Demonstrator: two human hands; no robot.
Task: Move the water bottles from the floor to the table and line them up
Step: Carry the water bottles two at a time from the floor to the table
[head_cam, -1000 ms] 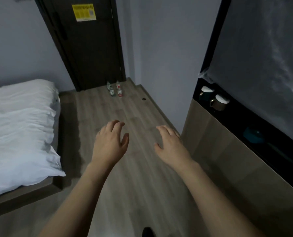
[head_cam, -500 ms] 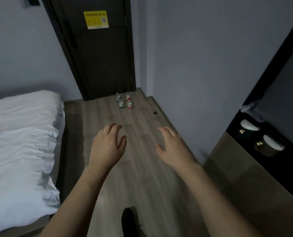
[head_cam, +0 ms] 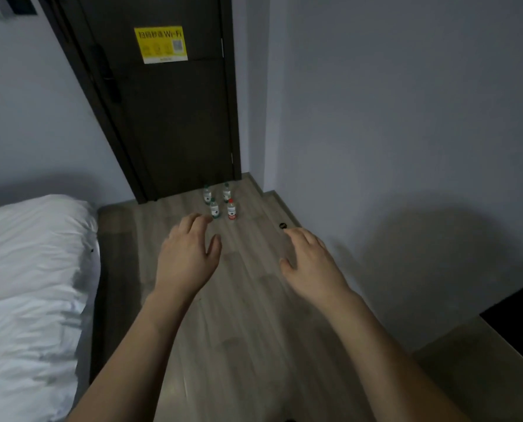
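While both hands hang empty with fingers loosely spread, four water bottles (head_cam: 220,202) stand upright on the far floor (head_cam: 254,315) by the door (head_cam: 168,117). They lie well ahead; left hand (head_cam: 187,254) lines up nearer than right hand (head_cam: 312,263).

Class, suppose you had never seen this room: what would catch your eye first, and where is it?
Two bare hands, the left hand and right hand, reach forward with relaxed fingers, holding nothing. Beyond them, four small water bottles stand clustered on the wooden floor before a dark door with a yellow Wi-Fi notice. A white bed fills the left.
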